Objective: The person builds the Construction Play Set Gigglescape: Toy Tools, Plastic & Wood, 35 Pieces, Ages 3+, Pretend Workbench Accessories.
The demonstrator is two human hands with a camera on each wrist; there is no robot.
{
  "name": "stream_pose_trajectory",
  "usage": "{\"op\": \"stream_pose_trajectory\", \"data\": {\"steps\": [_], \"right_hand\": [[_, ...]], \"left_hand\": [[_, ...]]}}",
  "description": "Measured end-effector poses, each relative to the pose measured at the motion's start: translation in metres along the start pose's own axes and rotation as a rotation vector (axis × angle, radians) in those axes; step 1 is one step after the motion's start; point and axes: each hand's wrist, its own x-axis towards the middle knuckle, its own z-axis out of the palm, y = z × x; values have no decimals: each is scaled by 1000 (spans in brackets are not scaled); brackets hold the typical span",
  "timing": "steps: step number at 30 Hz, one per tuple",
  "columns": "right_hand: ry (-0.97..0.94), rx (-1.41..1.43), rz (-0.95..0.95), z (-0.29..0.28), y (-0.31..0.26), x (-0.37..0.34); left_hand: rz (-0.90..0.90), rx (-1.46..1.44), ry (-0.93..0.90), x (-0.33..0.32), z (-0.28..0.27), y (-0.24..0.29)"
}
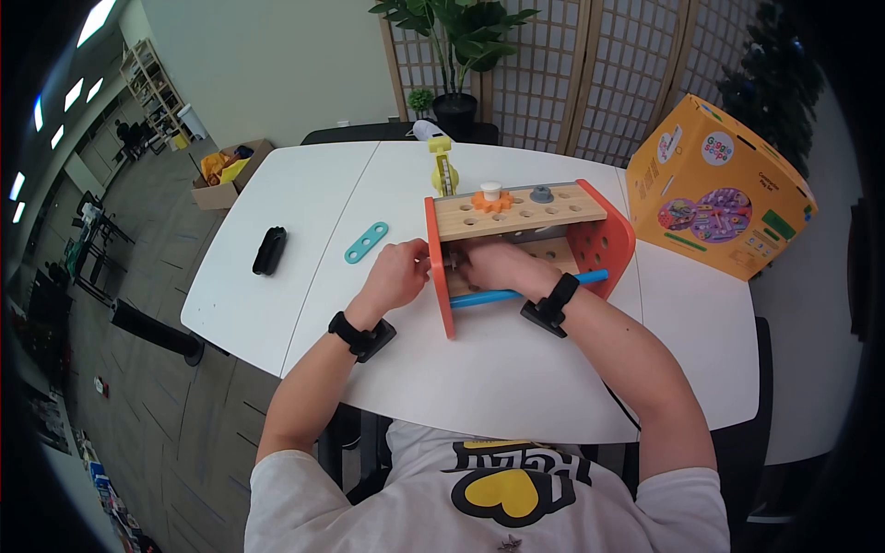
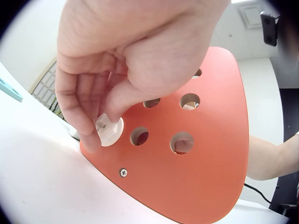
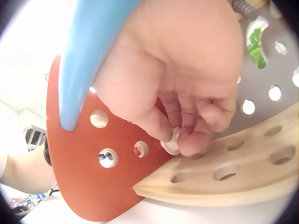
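Note:
A toy workbench has a wooden top board [image 1: 572,208], an orange left side panel [image 2: 205,163] with round holes and a blue bar [image 1: 489,298] across the front. Outside that panel, my left hand [image 1: 398,275] pinches a white round bolt head [image 2: 112,131] between thumb and fingers, right against the panel. My right hand [image 1: 505,265] reaches under the top board. Its thumb and fingertips pinch a small white round piece [image 3: 171,145] by the panel's inner face, above the lower wooden board [image 3: 252,170]. The fingers partly hide this piece.
On the top board sit an orange gear [image 1: 491,203] and a grey bolt [image 1: 542,194]. Behind it stands a yellow-green toy [image 1: 444,170]. A teal strip with holes [image 1: 367,242] and a black tray [image 1: 270,251] lie left. A yellow box [image 1: 719,189] stands at right.

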Motion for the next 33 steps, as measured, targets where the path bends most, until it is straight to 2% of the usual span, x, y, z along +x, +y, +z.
{"op": "stream_pose_trajectory", "data": {"steps": [4,7,13,16,25,29,33], "right_hand": [[-4,-6,-14,3,6,5],[14,-124,-99,13,18,12],[-106,-183,42,10,13,16],[20,-47,40,6,1,4],[-62,-58,-65,7,12,11],[-38,-94,-103,20,29,21],[16,-16,-54,8,9,6]], "left_hand": [[-6,-15,-3,0,0,0],[-11,-24,-4,1,1,-3],[10,2,6,1,2,-3],[12,-16,8,1,2,-3],[21,-9,11,1,2,-3],[23,-11,17,0,2,-3],[23,-24,14,0,2,-2]]}}
